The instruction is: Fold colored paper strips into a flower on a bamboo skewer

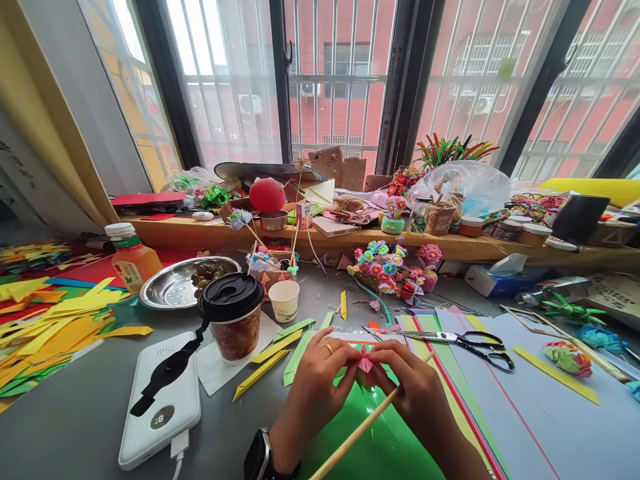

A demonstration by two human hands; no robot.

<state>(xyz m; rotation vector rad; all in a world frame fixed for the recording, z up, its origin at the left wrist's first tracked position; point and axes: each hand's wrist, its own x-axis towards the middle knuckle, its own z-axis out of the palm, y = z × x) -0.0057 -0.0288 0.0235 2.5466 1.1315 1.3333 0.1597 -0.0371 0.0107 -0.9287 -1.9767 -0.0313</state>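
Loose strips of yellow, orange and green paper [65,327] heap up at the far left. Next come an orange juice bottle [134,263] with a white cap and a steel plate [165,285] bearing grapes [207,272]. Nearer the person, a white power bank [173,393] lies on the grey tabletop [90,427], a black strap [167,379] across it and a white cable [180,453] plugged in. A coffee cup [236,333] with a black lid stands just beside it on a napkin, and a small paper cup [283,300] stands to its right. Folded yellow strips [267,363] lie near the left hand [320,370], which wears a ring; a smartwatch [258,455] is on that wrist.

The left thumb and index finger are pinched closed on a small folded pink paper piece [366,363], held up at centre, creased into pointed facets and darker on top; fingertips hide its sides. The right hand [417,383] grips it from the other side, thumb and fingers drawn together. A pale wooden stick [357,433] slants through the right hand, crossing in front of a glossy green surface [380,460] below. Crocheted flowers [383,267] stand beyond. Rightward, black-handled scissors [463,339] lie over stacked coloured sheets [540,413], with a tissue box [497,275] behind and a multicoloured paper flower [567,359] farther right
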